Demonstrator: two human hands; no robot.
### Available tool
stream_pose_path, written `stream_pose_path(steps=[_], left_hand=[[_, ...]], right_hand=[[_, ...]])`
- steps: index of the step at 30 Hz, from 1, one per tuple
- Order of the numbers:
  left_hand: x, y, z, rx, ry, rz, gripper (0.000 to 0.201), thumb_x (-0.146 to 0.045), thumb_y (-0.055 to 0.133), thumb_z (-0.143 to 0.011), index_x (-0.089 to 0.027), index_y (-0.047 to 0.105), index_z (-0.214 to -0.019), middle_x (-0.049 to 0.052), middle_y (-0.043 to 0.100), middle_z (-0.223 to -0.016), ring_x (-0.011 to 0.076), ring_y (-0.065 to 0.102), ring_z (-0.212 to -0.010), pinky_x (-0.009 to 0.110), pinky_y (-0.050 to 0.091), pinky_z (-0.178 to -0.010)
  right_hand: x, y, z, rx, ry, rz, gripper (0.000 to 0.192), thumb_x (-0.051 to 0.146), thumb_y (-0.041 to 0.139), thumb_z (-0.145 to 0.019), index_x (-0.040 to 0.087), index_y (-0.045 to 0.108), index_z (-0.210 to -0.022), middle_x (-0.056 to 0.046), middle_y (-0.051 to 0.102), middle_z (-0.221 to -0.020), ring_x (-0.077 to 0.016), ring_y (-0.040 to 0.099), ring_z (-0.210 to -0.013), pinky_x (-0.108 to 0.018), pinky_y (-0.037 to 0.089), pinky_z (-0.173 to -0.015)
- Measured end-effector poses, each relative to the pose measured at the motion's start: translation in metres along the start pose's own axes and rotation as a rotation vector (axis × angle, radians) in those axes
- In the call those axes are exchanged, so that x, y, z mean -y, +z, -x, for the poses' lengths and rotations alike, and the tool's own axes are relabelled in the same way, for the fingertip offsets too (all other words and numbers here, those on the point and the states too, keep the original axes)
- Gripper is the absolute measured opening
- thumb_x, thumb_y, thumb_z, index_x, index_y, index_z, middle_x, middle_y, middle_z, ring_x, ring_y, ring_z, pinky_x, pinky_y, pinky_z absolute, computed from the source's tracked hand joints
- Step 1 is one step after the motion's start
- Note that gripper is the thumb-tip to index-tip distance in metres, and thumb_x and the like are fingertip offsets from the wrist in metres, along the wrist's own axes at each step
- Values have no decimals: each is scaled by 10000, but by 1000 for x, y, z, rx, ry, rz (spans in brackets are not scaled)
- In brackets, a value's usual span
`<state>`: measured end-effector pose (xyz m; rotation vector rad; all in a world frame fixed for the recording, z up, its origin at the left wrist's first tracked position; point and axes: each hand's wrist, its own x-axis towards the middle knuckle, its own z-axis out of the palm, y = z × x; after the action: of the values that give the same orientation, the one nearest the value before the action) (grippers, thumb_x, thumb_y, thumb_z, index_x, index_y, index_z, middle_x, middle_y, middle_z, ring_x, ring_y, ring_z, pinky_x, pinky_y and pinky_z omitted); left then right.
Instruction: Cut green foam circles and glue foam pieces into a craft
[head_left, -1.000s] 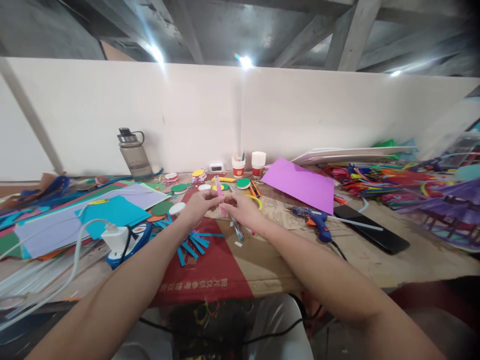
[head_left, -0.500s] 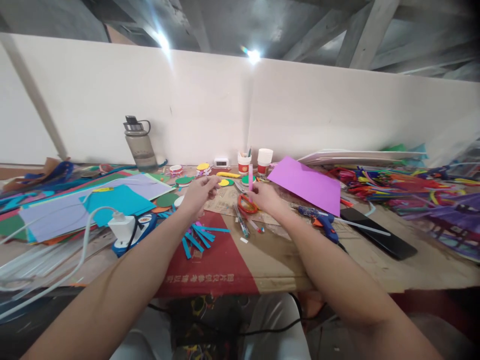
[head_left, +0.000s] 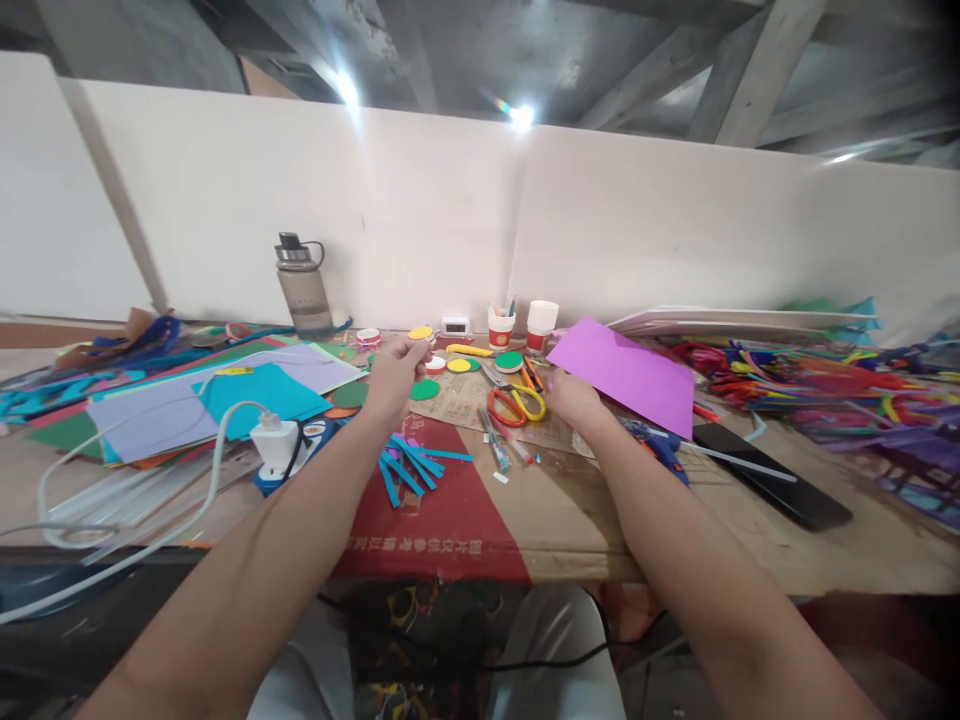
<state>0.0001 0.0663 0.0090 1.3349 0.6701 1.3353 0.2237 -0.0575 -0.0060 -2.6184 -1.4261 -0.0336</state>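
Your left hand (head_left: 395,372) reaches out over the cardboard-covered table (head_left: 570,510), fingers curled near a green paper circle (head_left: 424,390). Your right hand (head_left: 570,397) rests just beside the orange and yellow scissors (head_left: 514,403), at the near edge of the purple sheet (head_left: 626,372). Blue paper strips (head_left: 409,465) lie between your 2 forearms

Purple paper sheet (head_left: 626,372) flat on table, near edge touching right hand (head_left: 571,397).
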Motion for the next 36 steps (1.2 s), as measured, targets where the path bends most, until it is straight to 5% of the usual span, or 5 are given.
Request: stream_pose_path(steps=[6, 12, 16, 22, 36], left_hand=[[-11, -7, -5, -176, 95, 103, 138, -269, 658, -730, -142, 622, -691, -37, 518, -555, 37, 389, -446, 173, 273, -430], [-12, -8, -4, -237, 157, 56, 168, -303, 616, -796, -167, 589, -702, -56, 453, -532, 58, 346, -447, 202, 264, -443], [-8, 2, 19, -31, 421, -417, 305, -381, 513, -894, -181, 615, -687, -20, 515, -565, 103, 471, -565, 228, 366, -572], [-1, 22, 63, 790, 886, -823, 444, -415, 398, -967, -187, 606, -648, 21, 616, -620, 117, 537, -599, 252, 352, -593], [-5, 24, 72, 733, 1153, -861, 453, -370, 405, -974, -180, 527, -581, 21, 568, -540, 110, 510, -524, 265, 302, -531]], right_hand=[[-2, 5, -2, 28, -23, -1, 424, 182, 520, -877, 230, 576, -1295, -138, 696, -1143, -251, 668, -1033, -319, 482, -847], [-1, 2, -1, -35, -13, 1, 318, 233, 442, -927, 148, 644, -1158, -198, 691, -1102, -286, 662, -1011, -349, 480, -800], [8, -2, 5, -134, -101, -56, 311, 292, 428, -948, 141, 620, -1140, -162, 681, -1114, -246, 638, -1009, -314, 456, -810], [24, 8, 11, -215, -370, -266, 169, 243, 532, -888, 175, 662, -974, -86, 697, -1011, -191, 615, -920, -274, 426, -812], [31, 4, 22, -272, -410, -447, 165, 226, 522, -844, 181, 681, -834, -54, 710, -867, -174, 601, -774, -279, 433, -735]])
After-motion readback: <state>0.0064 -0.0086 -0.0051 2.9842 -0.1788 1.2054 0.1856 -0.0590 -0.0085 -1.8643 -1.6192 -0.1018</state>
